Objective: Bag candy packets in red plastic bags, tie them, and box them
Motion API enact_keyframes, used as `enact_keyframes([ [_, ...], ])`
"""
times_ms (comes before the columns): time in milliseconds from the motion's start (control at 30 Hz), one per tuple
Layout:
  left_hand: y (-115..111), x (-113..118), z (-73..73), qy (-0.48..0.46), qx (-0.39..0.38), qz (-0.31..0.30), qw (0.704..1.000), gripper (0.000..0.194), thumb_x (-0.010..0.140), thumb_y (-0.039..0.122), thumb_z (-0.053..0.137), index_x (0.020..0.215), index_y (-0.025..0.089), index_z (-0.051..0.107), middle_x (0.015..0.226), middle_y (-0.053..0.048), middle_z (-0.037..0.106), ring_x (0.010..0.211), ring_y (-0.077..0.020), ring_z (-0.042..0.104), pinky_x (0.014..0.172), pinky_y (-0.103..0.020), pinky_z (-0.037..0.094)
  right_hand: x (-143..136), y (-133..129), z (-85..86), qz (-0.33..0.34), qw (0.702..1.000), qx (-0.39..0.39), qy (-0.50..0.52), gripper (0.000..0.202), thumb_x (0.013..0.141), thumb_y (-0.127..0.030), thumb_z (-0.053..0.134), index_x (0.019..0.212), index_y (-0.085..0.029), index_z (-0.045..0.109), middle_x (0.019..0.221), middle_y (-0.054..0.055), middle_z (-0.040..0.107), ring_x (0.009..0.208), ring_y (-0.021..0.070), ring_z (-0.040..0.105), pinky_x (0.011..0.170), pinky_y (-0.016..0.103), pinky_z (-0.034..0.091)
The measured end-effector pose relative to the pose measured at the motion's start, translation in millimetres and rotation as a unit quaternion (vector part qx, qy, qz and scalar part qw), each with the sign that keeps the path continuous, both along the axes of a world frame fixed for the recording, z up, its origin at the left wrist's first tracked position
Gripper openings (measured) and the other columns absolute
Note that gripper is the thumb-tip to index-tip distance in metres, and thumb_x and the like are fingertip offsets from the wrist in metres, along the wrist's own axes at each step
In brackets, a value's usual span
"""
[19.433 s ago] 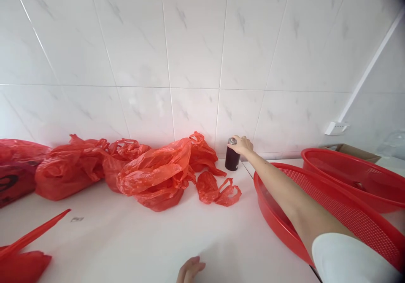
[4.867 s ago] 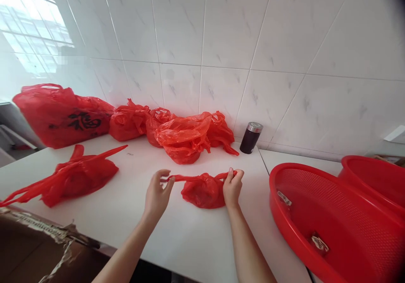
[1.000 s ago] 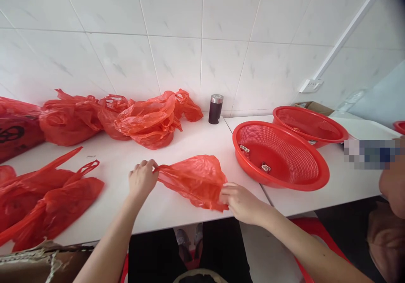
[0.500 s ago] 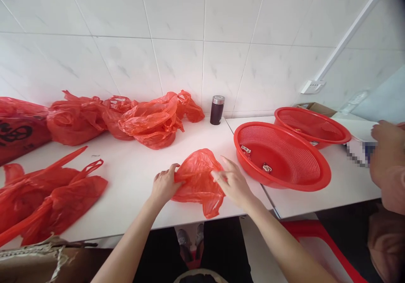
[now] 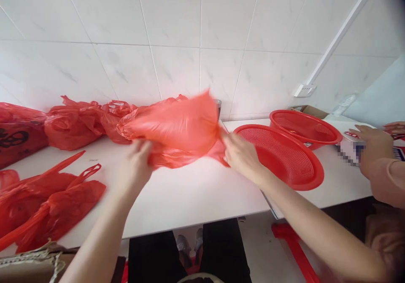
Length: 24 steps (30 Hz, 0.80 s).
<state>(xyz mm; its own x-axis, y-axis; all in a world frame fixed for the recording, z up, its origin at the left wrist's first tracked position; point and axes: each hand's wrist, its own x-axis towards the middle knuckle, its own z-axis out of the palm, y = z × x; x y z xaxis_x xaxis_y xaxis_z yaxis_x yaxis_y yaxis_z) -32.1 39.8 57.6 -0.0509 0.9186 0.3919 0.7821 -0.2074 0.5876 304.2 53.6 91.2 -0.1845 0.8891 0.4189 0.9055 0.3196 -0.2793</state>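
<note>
A thin red plastic bag (image 5: 186, 127) is spread in the air above the white table (image 5: 196, 198), blurred by motion and puffed out. My left hand (image 5: 139, 160) grips its lower left edge with fingers closed. At its right edge, my right hand (image 5: 238, 152) pinches the gathered plastic. Behind the raised bag, the dark bottle is mostly covered, with only part of its silver lid (image 5: 218, 103) showing. Close to my right hand stands a red perforated basket (image 5: 284, 160), partly hidden by that hand and forearm.
Filled red bags (image 5: 76, 125) line the wall; more red bags (image 5: 63, 203) lie front left above a cardboard box (image 5: 31, 264). A second red basket (image 5: 306, 127) stands back right. Another person's hands (image 5: 376, 144) are at the far right, near a pixelated item.
Both hands have lifted the bag off the table and stretched it wide, the left moving left and up. The bag now covers most of the bottle. The other person's hand has moved left.
</note>
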Motion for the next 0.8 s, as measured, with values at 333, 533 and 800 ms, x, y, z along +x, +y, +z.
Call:
enact_keyframes([
  [333, -25.9, 41.2, 9.6, -0.533, -0.254, -0.165, 0.790, 0.036, 0.070, 0.018, 0.072, 0.105, 0.025, 0.064, 0.094, -0.001, 0.069, 0.073, -0.0134, 0.066, 0.063, -0.022, 0.054, 23.6, 23.3, 13.7, 0.036, 0.973, -0.228, -0.021, 0.066, 0.084, -0.014, 0.046, 0.146, -0.030, 0.035, 0.109, 0.007, 0.068, 0.080, 0.0195, 0.064, 0.065, 0.026, 0.044],
  [533, -26.0, 39.3, -39.1, -0.730, -0.184, -0.062, 0.655, 0.023, 0.071, 0.001, 0.061, 0.078, 0.023, 0.065, 0.081, 0.003, 0.070, 0.073, -0.0122, 0.068, 0.068, -0.025, 0.059, 47.1, 23.1, -10.0, 0.079, 0.955, -0.268, -0.099, 0.087, 0.076, -0.010, 0.052, 0.150, -0.042, 0.020, 0.125, 0.007, 0.058, 0.094, 0.0230, 0.061, 0.063, 0.027, 0.045],
  [800, -29.6, 50.7, -50.8, -0.628, -0.167, -0.030, 0.759, 0.035, 0.075, 0.012, 0.065, 0.106, 0.026, 0.071, 0.123, 0.000, 0.066, 0.103, -0.0165, 0.063, 0.075, -0.018, 0.057, 102.9, 59.1, 1.3, 0.146, 0.945, -0.274, 0.100, 0.042, 0.089, -0.035, 0.052, 0.131, -0.030, 0.054, 0.125, 0.005, 0.060, 0.098, 0.0162, 0.063, 0.080, 0.029, 0.053],
])
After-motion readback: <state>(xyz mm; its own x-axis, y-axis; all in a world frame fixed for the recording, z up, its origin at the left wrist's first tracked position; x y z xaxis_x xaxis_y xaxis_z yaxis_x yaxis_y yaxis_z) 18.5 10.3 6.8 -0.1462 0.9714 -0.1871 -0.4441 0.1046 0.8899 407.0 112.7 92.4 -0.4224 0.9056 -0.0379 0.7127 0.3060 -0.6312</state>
